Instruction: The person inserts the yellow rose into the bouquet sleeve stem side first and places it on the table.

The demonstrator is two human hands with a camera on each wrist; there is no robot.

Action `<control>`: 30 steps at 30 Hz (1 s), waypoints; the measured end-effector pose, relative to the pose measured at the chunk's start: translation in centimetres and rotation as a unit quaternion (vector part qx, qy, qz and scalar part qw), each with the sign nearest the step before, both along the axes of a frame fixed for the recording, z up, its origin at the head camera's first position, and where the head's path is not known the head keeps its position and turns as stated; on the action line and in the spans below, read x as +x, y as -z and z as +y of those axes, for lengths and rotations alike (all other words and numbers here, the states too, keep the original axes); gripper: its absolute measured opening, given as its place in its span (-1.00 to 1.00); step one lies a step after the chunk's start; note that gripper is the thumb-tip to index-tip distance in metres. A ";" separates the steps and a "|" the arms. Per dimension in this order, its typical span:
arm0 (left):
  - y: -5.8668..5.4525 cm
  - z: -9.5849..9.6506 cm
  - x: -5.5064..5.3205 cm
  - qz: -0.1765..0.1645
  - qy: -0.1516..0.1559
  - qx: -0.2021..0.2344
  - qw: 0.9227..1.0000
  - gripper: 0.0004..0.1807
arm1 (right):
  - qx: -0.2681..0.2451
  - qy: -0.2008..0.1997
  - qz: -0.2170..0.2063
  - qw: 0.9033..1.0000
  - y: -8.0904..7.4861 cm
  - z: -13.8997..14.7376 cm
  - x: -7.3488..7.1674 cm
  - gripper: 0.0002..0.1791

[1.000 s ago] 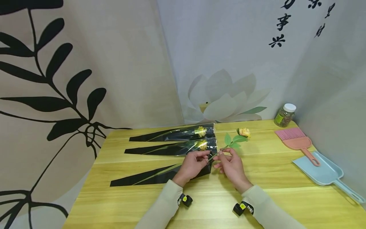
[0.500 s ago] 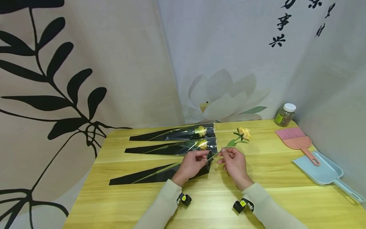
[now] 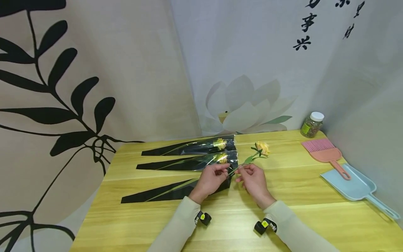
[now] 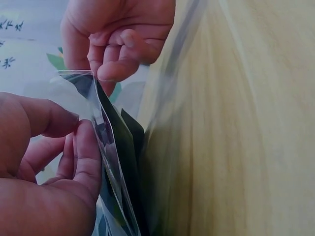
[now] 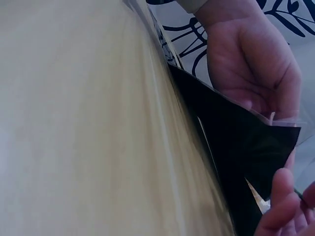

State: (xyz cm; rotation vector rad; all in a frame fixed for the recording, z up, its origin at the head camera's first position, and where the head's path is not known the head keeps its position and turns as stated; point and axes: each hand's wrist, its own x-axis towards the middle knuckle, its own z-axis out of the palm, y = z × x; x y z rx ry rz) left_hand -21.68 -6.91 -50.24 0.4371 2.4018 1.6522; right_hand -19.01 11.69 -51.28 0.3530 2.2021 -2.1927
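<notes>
A yellow rose (image 3: 262, 148) with green leaves points up and right, its stem running down into the mouth of a black flower sleeve (image 3: 151, 196) with a clear front. My right hand (image 3: 256, 182) pinches the stem just outside that mouth. My left hand (image 3: 208, 181) pinches the sleeve's clear film at the opening, thumb against fingertips. In the left wrist view, the sleeve (image 4: 123, 147) stands parted between film and black back. The right wrist view shows its black side (image 5: 226, 132) raised at the opening, with little of the stem visible.
Two wrapped yellow roses, a far one (image 3: 189, 147) and a nearer one (image 3: 185, 163), lie behind the hands. At right are a light blue dustpan (image 3: 349, 185), a pink brush (image 3: 329, 155) on its edge and a white-capped jar (image 3: 311, 125). A printed curtain (image 3: 151, 70) backs the table.
The rose has turned, so its leaves and bloom face differently. My right hand slid outward along the stem, then came back left with the rose toward the sleeve. My left hand stayed put.
</notes>
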 end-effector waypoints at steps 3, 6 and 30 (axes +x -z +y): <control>-0.3 0.1 0.0 0.004 0.002 0.001 1.000 -0.61 | -0.002 -0.013 -0.001 1.000 0.0 -0.2 0.1 -0.73; -0.6 0.3 0.0 0.009 0.001 0.002 1.000 -0.61 | -0.001 -0.019 0.000 1.000 0.1 -0.5 0.1 -0.73; -1.1 0.4 -0.3 0.014 -0.002 0.016 1.000 -0.60 | -0.059 -0.043 -0.011 0.997 -0.1 -1.5 0.5 -0.65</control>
